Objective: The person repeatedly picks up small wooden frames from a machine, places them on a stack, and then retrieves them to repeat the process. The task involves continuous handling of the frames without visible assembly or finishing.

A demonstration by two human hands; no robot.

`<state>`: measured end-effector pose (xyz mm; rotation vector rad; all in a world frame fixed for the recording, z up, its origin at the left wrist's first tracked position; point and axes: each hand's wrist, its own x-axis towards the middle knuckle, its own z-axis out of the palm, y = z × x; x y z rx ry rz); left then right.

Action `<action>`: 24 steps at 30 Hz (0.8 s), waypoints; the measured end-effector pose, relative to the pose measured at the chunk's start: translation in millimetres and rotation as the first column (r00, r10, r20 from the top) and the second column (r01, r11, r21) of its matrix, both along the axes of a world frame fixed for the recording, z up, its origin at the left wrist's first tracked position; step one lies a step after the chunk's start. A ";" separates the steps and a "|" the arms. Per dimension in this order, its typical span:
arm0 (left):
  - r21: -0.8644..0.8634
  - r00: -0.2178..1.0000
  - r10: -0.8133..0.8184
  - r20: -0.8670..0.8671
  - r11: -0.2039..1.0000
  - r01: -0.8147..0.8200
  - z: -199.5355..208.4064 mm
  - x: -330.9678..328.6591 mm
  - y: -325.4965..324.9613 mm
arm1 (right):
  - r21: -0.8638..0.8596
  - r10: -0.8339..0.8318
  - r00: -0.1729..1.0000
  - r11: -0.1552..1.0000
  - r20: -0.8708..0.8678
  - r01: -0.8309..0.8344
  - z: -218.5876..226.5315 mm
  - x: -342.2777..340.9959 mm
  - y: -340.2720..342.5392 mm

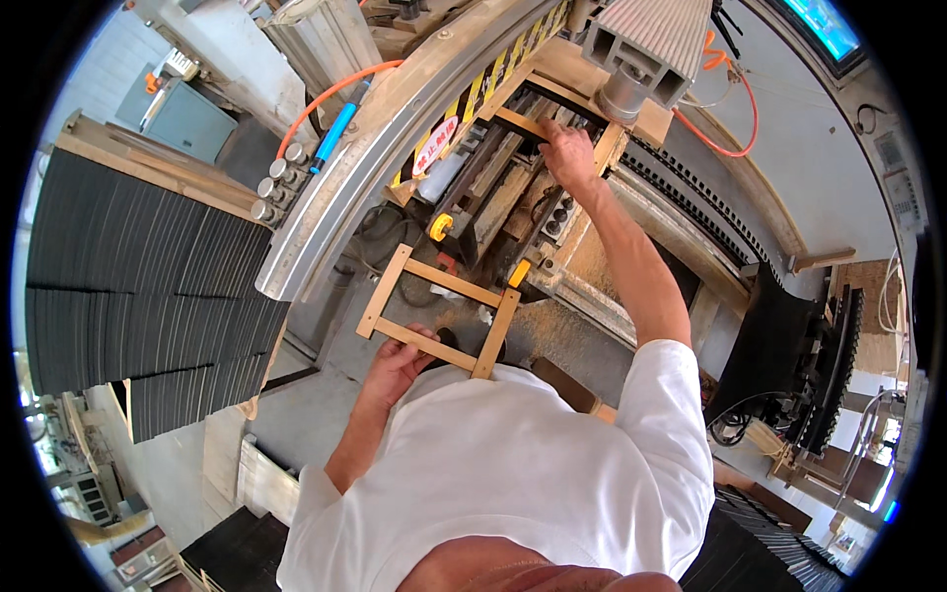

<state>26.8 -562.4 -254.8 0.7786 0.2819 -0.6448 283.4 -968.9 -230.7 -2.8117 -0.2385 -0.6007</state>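
My left hand [397, 365], closed, grips the lower rail of a small rectangular wooden frame [385, 293] in front of my body. This frame is made of light brown strips, with dark dots at its corners. My right arm reaches forward into a machine, where my right hand [570, 158] has its fingers closed on the rail of a second wooden frame [519, 121]. That frame lies under a ribbed metal beam [646, 44]; my hand hides part of it.
Yellow-and-black striped edging [483, 89] runs along the machine's left side. Sawdust [587, 259] covers its bed and the floor. Tall stacks of dark strips [148, 286] stand at left. An orange hose [326, 94] curves at upper left; a screen [824, 30] glows at upper right.
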 end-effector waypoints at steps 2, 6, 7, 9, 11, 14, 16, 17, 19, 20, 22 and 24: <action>0.013 1.000 0.011 -0.004 1.000 -0.011 0.0 -1.6 5.6 | -0.077 -0.023 1.000 0.997 -0.013 0.022 5.6 -4.2 0.6; 0.021 0.998 0.060 0.006 0.998 -0.060 -6.8 -9.2 17.4 | -0.113 -0.057 0.998 0.992 -0.022 0.054 11.4 -6.7 2.2; 0.029 0.998 0.069 0.007 0.997 -0.069 -3.5 -12.6 17.9 | -0.118 -0.069 0.997 0.991 -0.039 0.064 11.2 -5.4 3.7; 0.047 0.994 0.107 0.013 0.993 -0.108 3.1 -17.2 18.4 | -0.148 -0.079 0.996 0.986 -0.050 0.071 11.3 -5.4 4.1; 0.041 0.994 0.109 0.031 0.993 -0.110 -0.9 -21.7 22.8 | -0.173 -0.064 0.998 0.983 0.021 0.067 7.3 -4.2 0.5; 0.041 0.988 0.145 0.049 0.988 -0.147 6.4 -24.3 25.2 | -0.247 -0.088 0.995 0.964 0.049 0.097 -3.0 1.7 -10.9; 0.052 0.983 0.175 0.055 0.983 -0.178 9.8 -26.3 30.9 | -0.273 -0.174 0.985 0.948 -0.003 0.166 -5.9 4.8 -13.7; 0.065 0.979 0.190 0.071 0.979 -0.194 12.0 -25.7 35.6 | -0.270 -0.138 0.989 0.952 0.043 0.145 -10.2 5.7 -20.7; 0.125 0.963 0.232 0.137 0.960 -0.249 15.1 -30.9 51.9 | -0.262 -0.072 0.995 0.961 0.075 0.089 -12.5 5.2 -24.2; 0.174 0.950 0.250 0.188 0.943 -0.283 19.9 -34.7 59.5 | -0.283 -0.066 0.996 0.956 0.062 0.081 -10.5 2.9 -22.3; 0.275 0.925 0.251 0.287 0.903 -0.330 36.4 -42.8 80.1 | -0.275 -0.065 0.997 0.959 0.028 0.070 -5.5 2.4 -13.7; 0.316 0.883 0.299 0.361 0.852 -0.418 57.6 -54.8 105.7 | -0.242 -0.046 0.998 0.969 0.042 0.055 -2.2 -0.7 -7.4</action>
